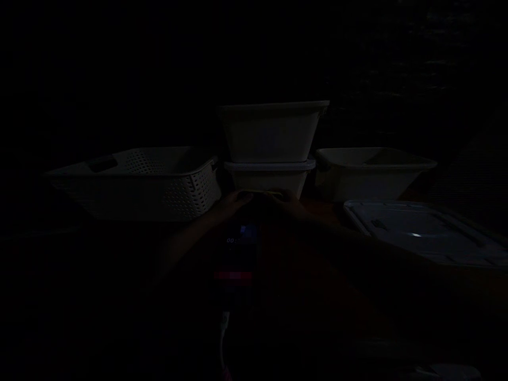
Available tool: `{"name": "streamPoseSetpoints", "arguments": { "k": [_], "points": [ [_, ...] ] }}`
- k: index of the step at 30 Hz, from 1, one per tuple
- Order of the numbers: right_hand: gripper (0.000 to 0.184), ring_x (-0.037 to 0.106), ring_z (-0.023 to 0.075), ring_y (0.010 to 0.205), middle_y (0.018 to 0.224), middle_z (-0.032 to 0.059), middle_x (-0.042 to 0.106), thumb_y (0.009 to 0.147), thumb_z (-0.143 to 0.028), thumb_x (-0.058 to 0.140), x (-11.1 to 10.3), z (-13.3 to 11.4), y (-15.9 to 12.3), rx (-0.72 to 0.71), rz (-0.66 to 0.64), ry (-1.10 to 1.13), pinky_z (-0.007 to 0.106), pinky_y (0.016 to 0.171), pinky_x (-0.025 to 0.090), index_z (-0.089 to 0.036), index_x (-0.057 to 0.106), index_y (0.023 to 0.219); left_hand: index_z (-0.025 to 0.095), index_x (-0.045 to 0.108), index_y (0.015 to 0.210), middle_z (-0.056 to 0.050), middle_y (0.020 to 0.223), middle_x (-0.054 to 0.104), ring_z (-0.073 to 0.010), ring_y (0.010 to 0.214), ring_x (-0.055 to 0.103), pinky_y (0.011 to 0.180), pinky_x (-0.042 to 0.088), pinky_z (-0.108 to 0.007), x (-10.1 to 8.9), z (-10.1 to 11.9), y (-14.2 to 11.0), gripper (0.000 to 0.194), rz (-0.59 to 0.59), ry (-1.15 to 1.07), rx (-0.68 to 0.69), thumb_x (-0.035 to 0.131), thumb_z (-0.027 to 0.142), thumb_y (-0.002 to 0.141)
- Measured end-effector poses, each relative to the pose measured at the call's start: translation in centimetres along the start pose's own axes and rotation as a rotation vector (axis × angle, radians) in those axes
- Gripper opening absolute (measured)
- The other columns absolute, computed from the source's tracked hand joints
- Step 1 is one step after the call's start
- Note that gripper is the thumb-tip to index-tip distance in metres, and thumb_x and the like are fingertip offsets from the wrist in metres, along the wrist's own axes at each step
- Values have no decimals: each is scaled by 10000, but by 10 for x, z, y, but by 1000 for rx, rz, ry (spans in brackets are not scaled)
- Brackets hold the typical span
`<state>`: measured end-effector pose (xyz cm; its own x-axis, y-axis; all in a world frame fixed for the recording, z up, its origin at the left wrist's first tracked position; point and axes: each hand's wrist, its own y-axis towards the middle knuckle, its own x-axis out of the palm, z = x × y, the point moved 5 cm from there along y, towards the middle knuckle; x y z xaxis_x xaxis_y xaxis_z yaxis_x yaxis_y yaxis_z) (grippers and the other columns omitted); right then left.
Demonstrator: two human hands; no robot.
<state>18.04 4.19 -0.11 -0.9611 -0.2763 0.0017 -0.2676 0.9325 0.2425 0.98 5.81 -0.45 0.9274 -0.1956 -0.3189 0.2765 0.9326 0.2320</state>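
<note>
Darkness surrounds the left hand (237,200) and right hand (289,203), partly curled at opposite ends of a thin yellowish item (260,191) before the lower bin (270,178); how firmly the hands grip it cannot be told. An upper bin (272,135) stands atop, between a perforated basket (190,197) and the right bin (361,181). A lid (413,225) and a lit phone (234,264) with a cable (221,338) lie nearer the camera.

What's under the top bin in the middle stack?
A second bin; part of its front shows. Its inside is hidden beneath the top bin.
</note>
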Motion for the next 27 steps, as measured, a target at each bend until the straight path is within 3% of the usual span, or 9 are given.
{"name": "streamPoseSetpoints", "arguments": {
  "k": [5,11,17,21,27],
  "points": [
    [413,645,178,783,955,102,687,698,-463,690,2,3,0,-8,-45,25,324,700,522,-166,654,983,226,548,1220,-83,1175,633,-252,1069,598,887,474,-350,3,2,-3,553,5,24,-42,579,553,775],
    [398,643,186,801,931,86,687,733,-475,651,-1,3,2,-40,-55,-64,301,665,520,-167,651,986,178,563,1198,-101,1184,625,-273,1064,597,911,463,-384,4,6,-3,603,-20,79,-7,626,558,734],
    [409,641,174,799,931,83,688,708,-488,673,-2,4,3,-62,-20,-94,296,682,524,-172,655,966,187,583,1168,-96,1143,646,-266,1018,620,888,472,-402,3,6,-4,558,-47,8,-31,652,525,729],
    [424,643,180,817,965,92,682,688,-483,697,0,1,1,-33,-61,-73,313,709,532,-178,646,978,197,608,1124,-91,1131,651,-258,1017,621,892,469,-403,1,5,-4,502,-39,10,-25,665,499,727],
    [433,644,187,860,1001,81,675,686,-487,694,-1,4,2,-30,-72,-111,321,732,530,-199,630,1003,169,608,1121,-96,1101,661,-265,981,631,873,480,-402,2,7,-6,547,-49,-14,-62,687,506,698]
  ]
}}
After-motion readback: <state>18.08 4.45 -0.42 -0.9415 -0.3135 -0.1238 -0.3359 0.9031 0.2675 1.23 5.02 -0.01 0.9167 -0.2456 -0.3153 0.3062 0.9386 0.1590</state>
